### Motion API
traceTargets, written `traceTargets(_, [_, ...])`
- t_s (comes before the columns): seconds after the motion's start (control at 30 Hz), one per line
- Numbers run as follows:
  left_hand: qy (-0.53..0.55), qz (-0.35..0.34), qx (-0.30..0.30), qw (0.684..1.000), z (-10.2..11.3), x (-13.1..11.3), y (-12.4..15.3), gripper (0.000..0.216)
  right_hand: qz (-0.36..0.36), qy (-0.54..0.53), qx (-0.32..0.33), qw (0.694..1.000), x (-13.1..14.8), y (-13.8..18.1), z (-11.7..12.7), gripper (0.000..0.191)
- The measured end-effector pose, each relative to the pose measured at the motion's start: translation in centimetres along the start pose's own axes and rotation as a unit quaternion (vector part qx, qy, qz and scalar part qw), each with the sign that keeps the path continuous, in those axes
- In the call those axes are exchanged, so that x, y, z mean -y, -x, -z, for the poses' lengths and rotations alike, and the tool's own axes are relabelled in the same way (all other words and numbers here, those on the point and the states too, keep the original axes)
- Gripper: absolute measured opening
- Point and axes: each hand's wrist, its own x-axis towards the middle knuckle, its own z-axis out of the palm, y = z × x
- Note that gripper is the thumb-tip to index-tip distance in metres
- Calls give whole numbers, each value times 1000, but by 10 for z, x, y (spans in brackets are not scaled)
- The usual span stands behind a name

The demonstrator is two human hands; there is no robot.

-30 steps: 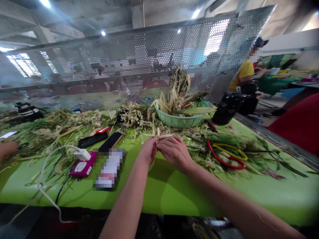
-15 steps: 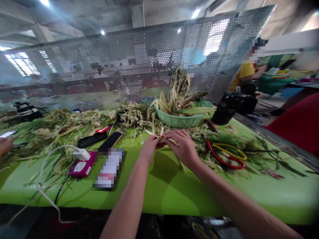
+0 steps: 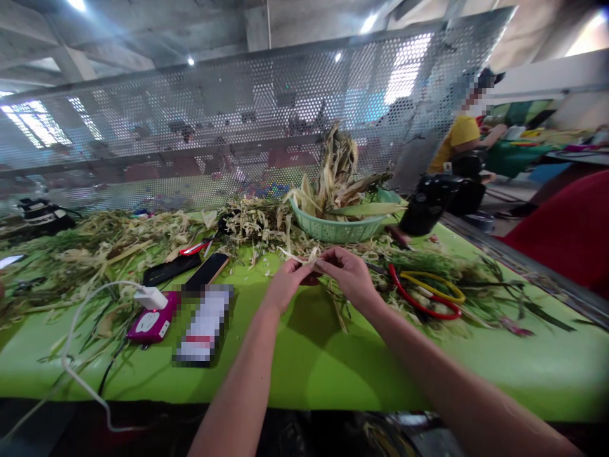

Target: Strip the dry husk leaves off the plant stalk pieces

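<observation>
Plainly, 2 bare hands work 1 pale husk piece above the green table, near 1 mint basket, 2 phones and 1 purple power box. Forearms reach forward and converge, wrists apart, fingers bent inward. Left hand and right hand nearly meet, each pinched narrow on the husk. It lies between the fingertips, its loose ends jutting out on the far side, 1 of them pointing left.
</observation>
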Motion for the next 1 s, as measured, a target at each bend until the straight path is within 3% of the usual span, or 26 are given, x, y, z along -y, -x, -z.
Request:
traceTargets(0.23, [23,29,-57,998,8,2,-4,15,23,-28,69,997,8,0,6,28])
traceTargets(0.33, [67,34,-67,995,10,1,-4,12,103,47,87,990,10,0,9,29])
traceTargets(0.47, [74,27,-68,995,10,1,-4,10,215,184,92,955,9,-2,12,21])
traceTargets(0.67, [-17,23,-53,998,8,2,-3,10,272,259,59,925,10,-1,14,14])
traceTargets(0.83, [-69,13,-17,997,4,2,-1,19,291,291,78,908,16,1,13,11])
traceTargets(1.0, [-118,-26,23,992,3,3,-1,17,238,239,29,941,11,0,8,7])
